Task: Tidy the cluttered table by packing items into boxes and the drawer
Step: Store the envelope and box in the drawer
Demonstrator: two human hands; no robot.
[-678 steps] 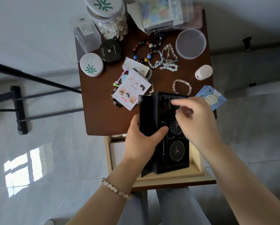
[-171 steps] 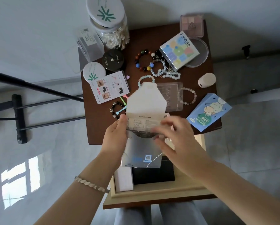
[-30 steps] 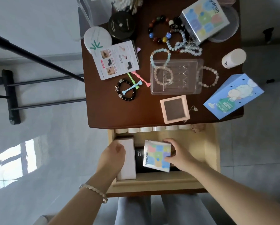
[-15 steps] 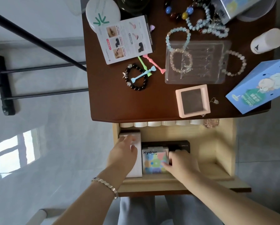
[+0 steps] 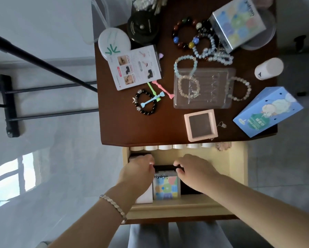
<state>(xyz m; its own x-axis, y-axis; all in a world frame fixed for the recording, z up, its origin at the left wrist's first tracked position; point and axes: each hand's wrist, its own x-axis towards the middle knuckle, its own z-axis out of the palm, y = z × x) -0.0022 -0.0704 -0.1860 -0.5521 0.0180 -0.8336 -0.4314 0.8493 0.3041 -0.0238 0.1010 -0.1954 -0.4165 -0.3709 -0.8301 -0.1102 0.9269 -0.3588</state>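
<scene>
The wooden drawer (image 5: pixel 177 210) stands pulled out below the brown table (image 5: pixel 125 126). Inside it a white box (image 5: pixel 144 197) lies at the left and a colourful Hydron box (image 5: pixel 166 187) beside it, on top of a black box (image 5: pixel 165 168). My left hand (image 5: pixel 137 173) lies over the white box, with curled fingertips at the black box's far left corner. My right hand (image 5: pixel 194 174) curls its fingers on the black box's far edge, right of the Hydron box. A row of white caps (image 5: pixel 169 147) lines the drawer's back.
On the table lie a pink square box (image 5: pixel 200 125), a blue carton (image 5: pixel 268 111), a clear plastic tray (image 5: pixel 203 90), a second Hydron box (image 5: pixel 237 22), a leaflet (image 5: pixel 135 67), a black bead bracelet (image 5: pixel 145 102), several other bracelets and round lids. A black stand (image 5: pixel 42 63) crosses at the left.
The Hydron box has come to rest in the drawer beside the white box. My right hand let go of it and both hands moved to the black box's far edge.
</scene>
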